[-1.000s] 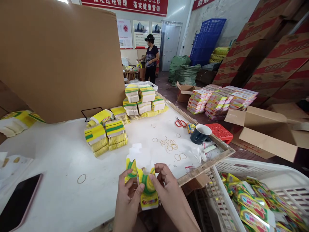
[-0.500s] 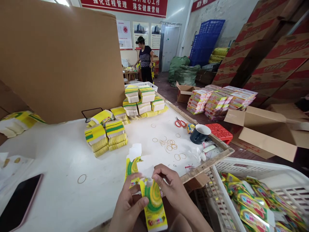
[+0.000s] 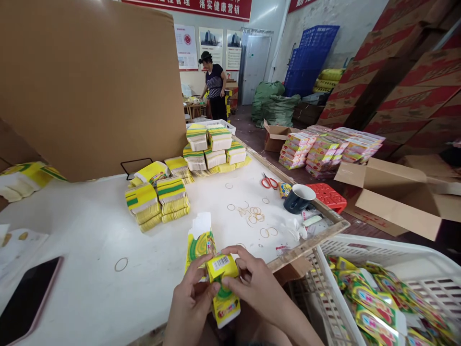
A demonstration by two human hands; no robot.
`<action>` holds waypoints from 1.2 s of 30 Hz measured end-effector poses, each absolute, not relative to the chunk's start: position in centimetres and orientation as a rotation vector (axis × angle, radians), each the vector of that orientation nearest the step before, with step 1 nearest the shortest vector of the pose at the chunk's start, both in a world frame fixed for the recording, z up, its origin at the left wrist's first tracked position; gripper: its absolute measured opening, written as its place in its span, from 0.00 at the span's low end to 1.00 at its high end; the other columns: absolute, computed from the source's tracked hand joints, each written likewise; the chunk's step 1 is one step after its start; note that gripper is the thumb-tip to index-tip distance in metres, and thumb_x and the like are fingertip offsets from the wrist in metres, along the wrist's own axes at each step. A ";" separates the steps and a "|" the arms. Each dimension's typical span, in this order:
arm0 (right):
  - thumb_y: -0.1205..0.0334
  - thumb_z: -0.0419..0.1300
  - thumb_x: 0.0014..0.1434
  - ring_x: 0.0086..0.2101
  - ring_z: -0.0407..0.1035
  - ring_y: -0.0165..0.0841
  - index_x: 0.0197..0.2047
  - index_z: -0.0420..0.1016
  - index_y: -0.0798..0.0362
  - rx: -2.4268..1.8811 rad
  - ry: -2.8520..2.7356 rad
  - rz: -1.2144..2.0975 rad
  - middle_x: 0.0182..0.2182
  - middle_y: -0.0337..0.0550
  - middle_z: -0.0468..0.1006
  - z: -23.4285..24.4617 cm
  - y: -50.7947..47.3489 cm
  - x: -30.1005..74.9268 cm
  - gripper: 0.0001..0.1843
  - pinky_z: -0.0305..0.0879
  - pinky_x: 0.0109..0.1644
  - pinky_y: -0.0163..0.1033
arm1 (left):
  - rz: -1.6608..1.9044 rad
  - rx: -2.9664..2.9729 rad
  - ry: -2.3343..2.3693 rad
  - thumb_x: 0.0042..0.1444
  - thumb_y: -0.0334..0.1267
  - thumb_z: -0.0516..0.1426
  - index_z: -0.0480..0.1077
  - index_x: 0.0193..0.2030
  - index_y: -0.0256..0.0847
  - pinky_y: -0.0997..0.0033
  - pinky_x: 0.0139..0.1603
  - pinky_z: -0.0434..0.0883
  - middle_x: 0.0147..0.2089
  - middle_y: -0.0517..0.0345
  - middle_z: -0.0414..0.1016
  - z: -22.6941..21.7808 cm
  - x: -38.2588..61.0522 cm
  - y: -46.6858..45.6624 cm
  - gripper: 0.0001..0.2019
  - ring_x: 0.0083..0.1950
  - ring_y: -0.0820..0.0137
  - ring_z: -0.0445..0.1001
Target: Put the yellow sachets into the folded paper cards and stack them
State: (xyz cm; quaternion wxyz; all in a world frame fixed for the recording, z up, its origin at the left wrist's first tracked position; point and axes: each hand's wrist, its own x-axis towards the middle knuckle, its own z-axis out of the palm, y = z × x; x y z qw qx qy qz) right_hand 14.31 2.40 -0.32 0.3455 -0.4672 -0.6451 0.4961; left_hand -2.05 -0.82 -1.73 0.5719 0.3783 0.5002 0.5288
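Between my two hands is a small yellow and green printed carton (image 3: 226, 307), its barcode flap folded over at the top. My left hand (image 3: 194, 293) grips its left side, thumb on the front face. My right hand (image 3: 252, 278) holds the upper right, with the thumb pressed on the front just under the barcode. Just beyond my left hand, another yellow carton (image 3: 198, 242) with a raised white flap lies on the white table (image 3: 90, 288). Farther back stand bundled stacks of flat yellow cartons (image 3: 173, 197).
Rubber bands (image 3: 255, 215), red scissors (image 3: 269, 181) and a dark mug (image 3: 298, 198) lie toward the table's right edge. At right is a white basket (image 3: 403, 254) of cartons. A phone (image 3: 30, 298) lies at left. A co-worker (image 3: 216, 89) stands in the background.
The carton's white top flap stood up before; now the barcode flap is folded over. The carton has been raised and tilted a little, and my right thumb has come down onto its front.
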 end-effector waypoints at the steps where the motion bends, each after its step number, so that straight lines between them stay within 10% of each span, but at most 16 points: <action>1: 0.71 0.58 0.54 0.24 0.64 0.29 0.52 0.68 0.47 -1.251 -1.680 1.283 0.24 0.32 0.75 -0.4 2.4 14.2 0.22 0.59 0.28 0.30 | 1.231 0.880 1.166 0.46 0.46 0.66 0.71 0.51 0.45 0.61 0.36 0.79 0.51 0.47 0.80 -1.6 -2.0 -0.9 0.24 0.40 0.56 0.82; 7: 0.74 0.56 0.52 0.22 0.59 0.28 0.50 0.69 0.47 -1.307 -1.749 1.131 0.20 0.29 0.66 -0.5 2.9 14.6 0.23 0.53 0.27 0.31 | 1.129 0.880 1.095 0.49 0.44 0.65 0.70 0.52 0.47 0.59 0.41 0.78 0.49 0.49 0.81 -0.6 -2.7 -0.9 0.23 0.40 0.57 0.82; 14: 0.54 0.55 0.63 0.29 0.66 0.31 0.51 0.74 0.52 -1.213 -1.534 1.278 0.28 0.38 0.72 0.3 3.0 15.3 0.17 0.62 0.33 0.35 | 1.193 0.922 1.232 0.48 0.44 0.65 0.72 0.52 0.44 0.61 0.44 0.78 0.52 0.47 0.79 -1.6 -2.5 -0.8 0.23 0.44 0.56 0.81; 22: 0.70 0.59 0.52 0.24 0.63 0.31 0.45 0.71 0.45 -1.412 -1.816 1.011 0.22 0.31 0.71 0.0 2.7 13.7 0.17 0.53 0.28 0.32 | 1.154 0.858 1.050 0.51 0.42 0.64 0.70 0.54 0.46 0.62 0.44 0.78 0.50 0.51 0.81 -1.8 -2.4 -1.1 0.22 0.43 0.59 0.81; 31: 0.64 0.58 0.60 0.22 0.60 0.30 0.52 0.67 0.47 -1.344 -1.910 1.144 0.18 0.28 0.65 0.5 2.6 13.3 0.16 0.51 0.27 0.32 | 1.137 0.857 1.052 0.51 0.39 0.64 0.69 0.52 0.47 0.59 0.44 0.77 0.50 0.49 0.80 -0.9 -3.5 -0.6 0.20 0.44 0.57 0.81; 36: 0.57 0.58 0.62 0.29 0.65 0.30 0.44 0.73 0.49 -1.227 -1.642 1.133 0.33 0.38 0.75 -0.3 2.8 14.0 0.09 0.60 0.34 0.34 | 1.123 0.853 1.019 0.50 0.37 0.65 0.71 0.50 0.46 0.61 0.41 0.77 0.47 0.51 0.81 -1.6 -3.4 -0.4 0.20 0.41 0.58 0.81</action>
